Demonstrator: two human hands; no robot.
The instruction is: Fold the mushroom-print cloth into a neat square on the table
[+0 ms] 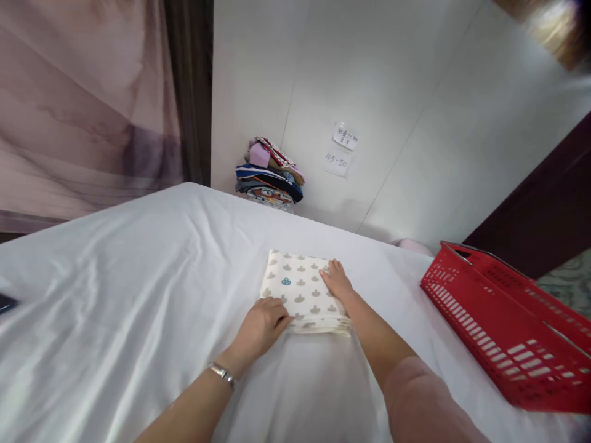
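Note:
A folded cloth (300, 283), white with rows of small grey printed shapes and a single blue one, lies flat on the white-covered surface. Its layers show along the near edge. My left hand (265, 321) is curled over the near left corner, thumb along the front edge; its fingertips are partly hidden. On the right side of the cloth rests my right hand (338, 282), with the thumb on top, apart from the outstretched fingers at the edge. A silver watch or bracelet (221, 374) is on my left wrist.
A red plastic basket (498, 326) stands at the right. Against the wall, beyond the far edge, is a stack of folded fabrics (270, 175). Two paper notes (339, 151) are on the wall. A dark object (6, 303) lies at the left edge, near a pinkish curtain (83, 111).

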